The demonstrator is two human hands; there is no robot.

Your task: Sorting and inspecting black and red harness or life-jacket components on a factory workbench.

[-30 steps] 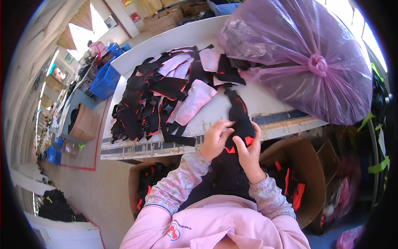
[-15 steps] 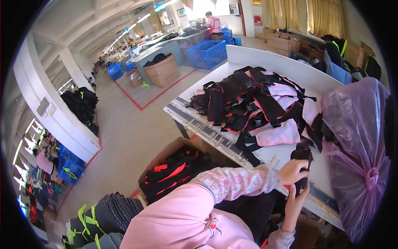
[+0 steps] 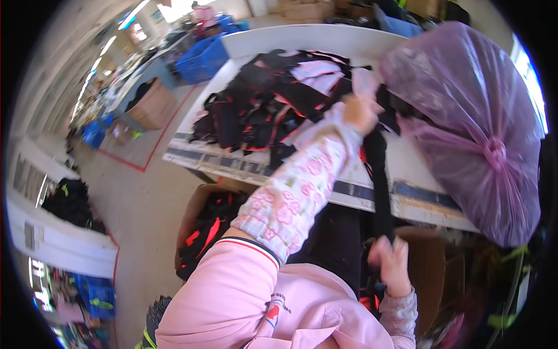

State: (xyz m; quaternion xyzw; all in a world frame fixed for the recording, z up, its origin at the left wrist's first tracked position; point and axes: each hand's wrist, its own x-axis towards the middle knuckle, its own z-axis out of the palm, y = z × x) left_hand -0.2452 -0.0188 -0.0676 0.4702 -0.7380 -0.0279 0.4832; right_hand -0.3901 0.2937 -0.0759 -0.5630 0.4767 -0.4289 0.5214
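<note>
A long black strap (image 3: 381,180) with a touch of red edging hangs over the front edge of the table, stretched between my hands. My left hand (image 3: 361,113), blurred by motion, is closed at its upper end beside the pile. Down below the table edge, my right hand (image 3: 393,262) pinches the lower end, also smeared. Left of the strap lies a heap of black padded straps (image 3: 250,110) with red edging and dark buckles. Pale pink pieces (image 3: 317,75) show among them, partly behind my left hand and forearm.
On the table's right a tied, translucent purple bag (image 3: 465,116) bulges over the edge. A cardboard box of black and red pieces (image 3: 200,232) stands below the white table (image 3: 279,35). Farther back are a blue crate (image 3: 200,61) and a brown carton (image 3: 152,104).
My left hand has moved up and away toward the pile, while my right hand has dropped below the table edge. The strap, bunched between them before, is now drawn out long. The view has turned.
</note>
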